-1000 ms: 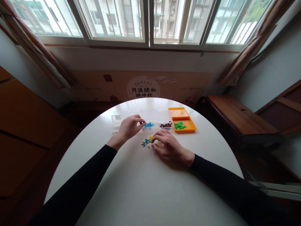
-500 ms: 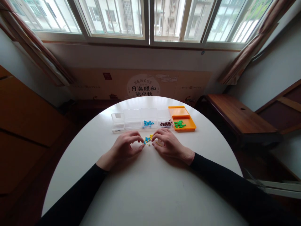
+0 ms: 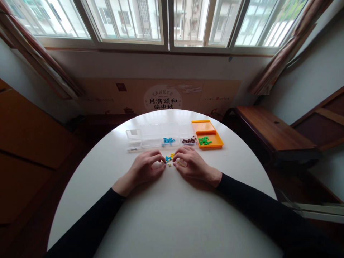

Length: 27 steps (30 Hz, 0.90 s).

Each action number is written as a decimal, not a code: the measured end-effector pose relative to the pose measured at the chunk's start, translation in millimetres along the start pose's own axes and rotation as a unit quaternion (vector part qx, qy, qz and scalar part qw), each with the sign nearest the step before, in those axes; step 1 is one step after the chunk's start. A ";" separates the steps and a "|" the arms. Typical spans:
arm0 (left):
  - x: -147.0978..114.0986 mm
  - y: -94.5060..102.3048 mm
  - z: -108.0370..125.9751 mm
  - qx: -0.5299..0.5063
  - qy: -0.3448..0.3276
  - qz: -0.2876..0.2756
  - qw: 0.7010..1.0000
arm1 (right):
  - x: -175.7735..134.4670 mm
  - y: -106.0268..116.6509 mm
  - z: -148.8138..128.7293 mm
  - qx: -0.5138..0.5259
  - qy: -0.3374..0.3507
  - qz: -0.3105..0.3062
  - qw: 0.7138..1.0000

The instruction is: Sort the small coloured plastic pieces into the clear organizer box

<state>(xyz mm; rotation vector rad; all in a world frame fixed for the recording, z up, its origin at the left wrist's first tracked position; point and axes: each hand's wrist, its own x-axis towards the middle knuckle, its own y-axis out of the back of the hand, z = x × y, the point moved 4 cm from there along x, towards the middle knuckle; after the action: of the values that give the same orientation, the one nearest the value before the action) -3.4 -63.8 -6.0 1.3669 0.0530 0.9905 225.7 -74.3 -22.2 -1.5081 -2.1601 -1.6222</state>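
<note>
My left hand (image 3: 148,165) rests on the white table with thumb and index fingertips brought together in a pinch at the left of a small pile. Anything between those tips is too small to make out. Opposite it, my right hand (image 3: 193,163) curls in the same way, its thumb and index nearly meeting; what they hold, if anything, cannot be told. Between the hands lie tiny blue pieces (image 3: 168,158) and yellow pieces (image 3: 172,156), with a few pale yellow bits (image 3: 169,165) nearer me.
Behind the hands stand clear lidded boxes (image 3: 152,141), with blue pieces (image 3: 168,141) in one and dark brown pieces (image 3: 189,140) in another. An orange box (image 3: 217,144) with its lid raised holds green pieces (image 3: 204,141). All rest on a round white table (image 3: 172,215).
My left hand has shifted slightly right, its fingertips closer to the pile. The right hand stays almost in place. The whole view has moved a little.
</note>
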 end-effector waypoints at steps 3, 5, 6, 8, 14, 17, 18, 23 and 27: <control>0.1 -0.4 -1.2 0.006 0.014 -0.002 1.000 | -0.3 0.0 0.5 0.000 0.002 0.001 1.000; -0.1 -1.8 -2.3 0.006 0.024 -0.004 1.000 | -0.2 0.0 0.7 0.001 0.003 -0.001 1.000; -0.2 -2.8 -2.8 0.004 0.029 -0.006 1.000 | -0.1 -0.1 0.7 0.001 0.002 -0.002 1.000; -0.3 -4.5 -3.5 -0.002 0.038 -0.013 0.999 | 0.3 -0.1 0.7 0.001 0.001 -0.003 1.000; 0.7 -5.2 -2.6 -0.012 0.056 -0.031 0.998 | 0.1 -0.9 0.9 0.003 -0.001 -0.005 1.000; 0.8 -5.4 -2.1 -0.013 0.053 -0.035 0.998 | -0.2 -1.3 1.7 0.003 -0.002 -0.006 1.000; 0.7 -5.7 -2.1 -0.011 0.051 -0.036 0.998 | -0.3 -1.5 1.9 0.002 0.000 -0.005 1.000; 0.7 -6.8 -2.7 -0.007 0.040 -0.031 0.999 | -0.6 -2.4 2.7 -0.006 -0.001 -0.002 1.000; 1.8 -6.7 -1.3 -0.029 0.042 -0.028 0.998 | -0.3 -2.1 2.5 -0.005 -0.001 0.005 1.000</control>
<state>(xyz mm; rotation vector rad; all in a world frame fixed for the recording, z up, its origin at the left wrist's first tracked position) 0.7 -60.9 -10.9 1.2647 0.1232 0.9944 225.6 -72.6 -24.9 -1.5223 -2.1448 -1.6308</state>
